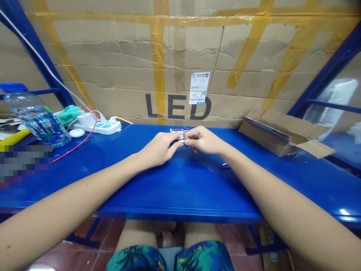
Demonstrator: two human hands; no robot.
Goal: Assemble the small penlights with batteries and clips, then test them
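Observation:
Over the middle of the blue table, my left hand (160,149) and my right hand (205,141) meet with their fingertips close together. Thumb and fingers of each are closed in a pinch on a small bundle of slim silvery pieces with purple parts (176,130). The pieces lie roughly side by side, and my fingers cover much of them. Their exact kind is too small to make out. A similar slim purple-and-white piece (224,166) rests on the table beside my right forearm, which partly hides it.
The blue table (180,188) runs across the view before a taped cardboard box marked LED (180,107). At left stand a plastic bottle (39,118) and a white power strip (105,126) with a red cable (84,141). An open small carton (270,135) sits at right.

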